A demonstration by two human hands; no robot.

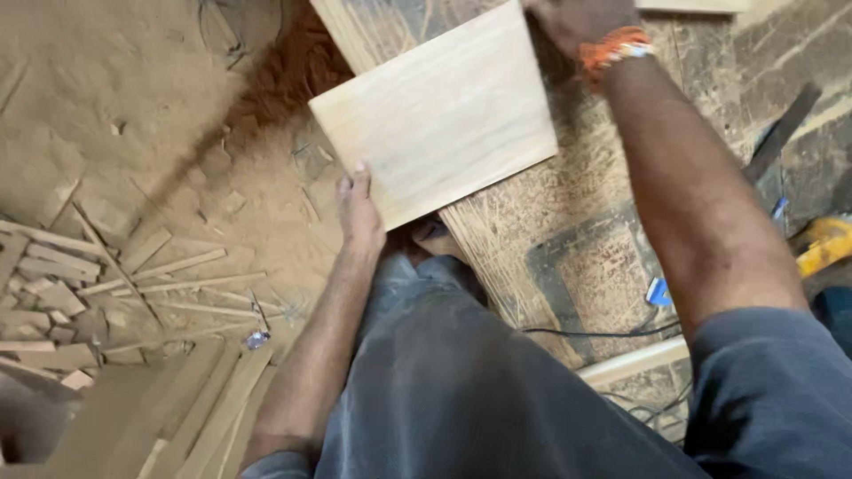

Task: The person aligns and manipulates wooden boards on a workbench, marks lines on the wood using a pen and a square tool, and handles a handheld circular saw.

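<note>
A pale, smooth rectangular wooden board lies tilted across the edge of a scarred, sawdust-covered workbench. My left hand grips the board's near left corner, thumb on the top face. My right hand holds the far right corner at the top of the view; an orange thread band circles its wrist. My grey trousers fill the lower middle.
The floor on the left is thick with sawdust and several wood offcuts and strips. Long planks lie at the lower left. A black cable, a wooden strip and a yellow tool sit at the right.
</note>
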